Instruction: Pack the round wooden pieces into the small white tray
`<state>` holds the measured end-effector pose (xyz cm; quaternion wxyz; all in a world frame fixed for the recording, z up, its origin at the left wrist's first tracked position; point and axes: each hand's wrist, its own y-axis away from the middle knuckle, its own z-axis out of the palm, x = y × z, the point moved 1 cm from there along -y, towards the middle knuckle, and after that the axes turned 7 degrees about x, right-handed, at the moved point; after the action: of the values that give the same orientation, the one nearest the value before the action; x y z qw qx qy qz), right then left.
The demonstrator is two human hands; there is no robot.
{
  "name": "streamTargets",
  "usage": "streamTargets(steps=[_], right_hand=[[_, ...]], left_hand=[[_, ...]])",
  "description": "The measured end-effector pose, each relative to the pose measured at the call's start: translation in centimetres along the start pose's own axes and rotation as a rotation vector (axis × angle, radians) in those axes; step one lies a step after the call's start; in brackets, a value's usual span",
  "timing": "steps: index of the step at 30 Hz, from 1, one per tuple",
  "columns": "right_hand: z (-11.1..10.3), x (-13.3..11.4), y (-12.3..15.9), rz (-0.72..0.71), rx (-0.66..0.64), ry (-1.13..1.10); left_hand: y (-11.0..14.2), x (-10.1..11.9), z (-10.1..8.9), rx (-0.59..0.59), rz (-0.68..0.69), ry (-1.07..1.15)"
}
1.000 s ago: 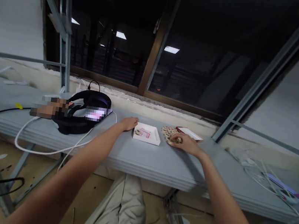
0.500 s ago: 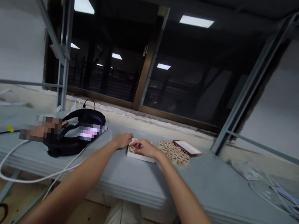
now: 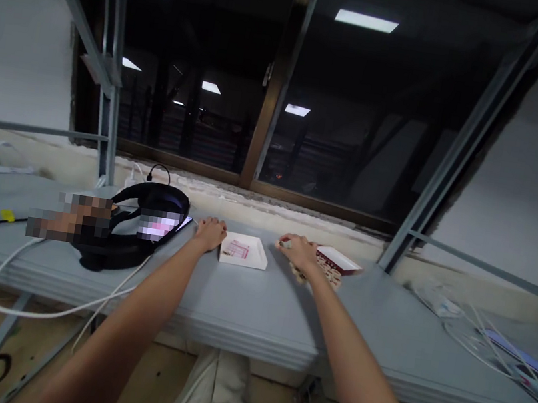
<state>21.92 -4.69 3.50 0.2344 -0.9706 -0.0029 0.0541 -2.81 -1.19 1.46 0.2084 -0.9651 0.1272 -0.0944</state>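
White tray (image 3: 242, 263): on the grey table (image 3: 254, 300), open side up, pink-printed sheet (image 3: 239, 249) inside. Longer side appears to run left to right, near edge facing the person; foreshortening leaves the true long axis uncertain. Tray sits between the hands: left hand (image 3: 211, 233) just beside its rear left corner, fingers bent, contact or grip not determinable; right hand (image 3: 299, 250) apart, to its right, fingers curled toward the thumb. A pale patch shows there; cannot tell whether it is held. Right hand and forearm partly cover the round pieces (image 3: 331, 275); their markings are blurred. Red-edged box part (image 3: 342, 260) behind them, slanting rightward toward the near side.
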Motion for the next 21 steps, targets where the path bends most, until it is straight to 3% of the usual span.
streamTargets(steps=[3, 6, 9, 10, 13, 15, 18, 21], right_hand=[[0.3, 0.9, 0.6, -0.028, -0.142, 0.11], [-0.2, 1.1, 0.6, -0.041, -0.159, 0.151], [-0.9, -0.9, 0.0, -0.136, -0.069, -0.039], [-0.9, -2.1, -0.2, -0.204, -0.092, -0.164], [-0.1, -6.5, -0.3, -0.447, -0.406, -0.518], [0.7, -8.9, -0.1, -0.512, -0.568, -0.597], [1.1, -10.2, 0.5, -0.483, -0.535, -0.6], [0.4, -8.6, 0.9, -0.439, -0.399, -0.552]], left_hand=[[-0.1, -0.1, 0.0, -0.026, 0.003, 0.01], [-0.2, 0.2, 0.1, -0.058, 0.044, 0.067], [-0.3, 0.4, 0.5, -0.075, 0.072, 0.154], [-0.3, 0.5, 0.6, -0.078, 0.085, 0.178], [-0.4, 0.7, 1.0, -0.09, 0.136, 0.223], [-0.4, 0.7, 1.1, -0.1, 0.156, 0.23], [-0.4, 0.8, 1.0, -0.108, 0.161, 0.216], [-0.3, 0.8, 0.7, -0.105, 0.155, 0.192]])
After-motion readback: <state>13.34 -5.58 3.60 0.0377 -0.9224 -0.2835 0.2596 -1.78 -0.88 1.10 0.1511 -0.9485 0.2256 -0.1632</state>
